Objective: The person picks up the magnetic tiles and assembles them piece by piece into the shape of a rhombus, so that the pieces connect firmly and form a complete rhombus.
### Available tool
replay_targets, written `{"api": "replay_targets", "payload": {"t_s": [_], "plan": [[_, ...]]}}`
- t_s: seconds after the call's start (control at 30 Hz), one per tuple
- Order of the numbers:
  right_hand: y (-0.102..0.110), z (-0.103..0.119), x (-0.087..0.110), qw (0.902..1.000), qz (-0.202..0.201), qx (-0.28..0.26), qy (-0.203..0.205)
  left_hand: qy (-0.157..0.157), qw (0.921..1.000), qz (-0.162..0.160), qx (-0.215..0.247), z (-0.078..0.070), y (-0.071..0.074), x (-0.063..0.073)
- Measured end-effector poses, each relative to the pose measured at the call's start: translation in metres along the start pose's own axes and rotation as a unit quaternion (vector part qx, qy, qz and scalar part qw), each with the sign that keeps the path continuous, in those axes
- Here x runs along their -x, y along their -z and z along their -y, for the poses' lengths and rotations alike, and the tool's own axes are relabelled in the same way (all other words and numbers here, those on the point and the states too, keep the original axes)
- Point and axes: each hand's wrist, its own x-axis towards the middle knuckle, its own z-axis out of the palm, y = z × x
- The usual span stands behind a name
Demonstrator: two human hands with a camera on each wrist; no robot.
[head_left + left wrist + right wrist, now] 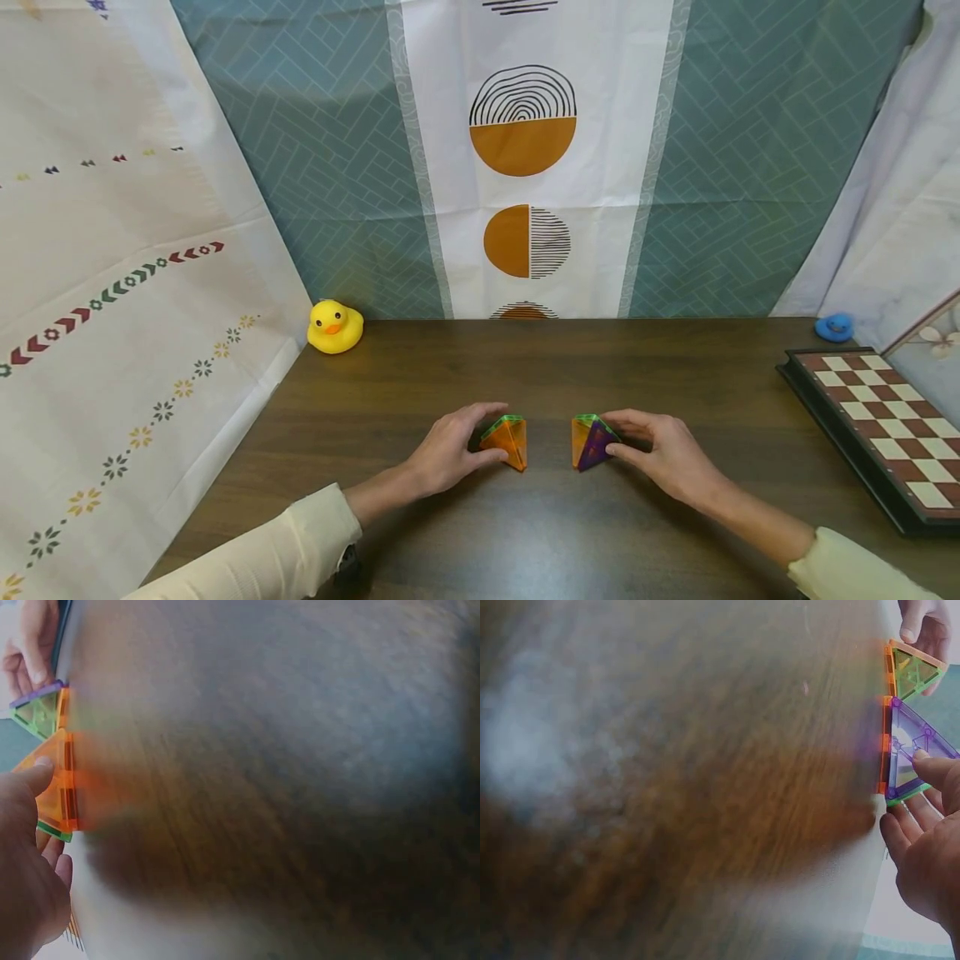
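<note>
In the head view, two small pyramids of translucent magnetic tiles stand apart near the middle of the table. My left hand [453, 446] pinches the left pyramid [512, 442], thumb on its near side and fingers behind. Orange faces and a green one show on it. On the other side, my right hand [667, 457] grips the right pyramid [594, 443], which has orange, purple and green faces. The right wrist view shows the thumb against its purple tile [911, 739]. In the left wrist view the thumb presses an orange tile [54, 784], with fingertips behind it.
The dark wooden table [465, 367] reaches back to a patterned cloth [345, 167]. A yellow rubber duck [335, 327] sits at the back left corner, a small blue duck [834, 327] at the back right. A chessboard [885, 425] lies along the right side.
</note>
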Motion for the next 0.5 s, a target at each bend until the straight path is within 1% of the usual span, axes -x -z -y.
{"api": "replay_targets", "payload": {"t_s": [0.2,0.5], "plan": [[-0.0004,0.0008,-0.0012,0.9999,-0.007,0.012,0.004,-0.002,0.9998,0.001,-0.018,0.002,-0.0035,0.0011],[-0.0032,0.0018,-0.0028,1.0,-0.007,0.002,0.002,-0.023,0.9993,-0.007,-0.03,0.0014,-0.008,-0.0007]]}}
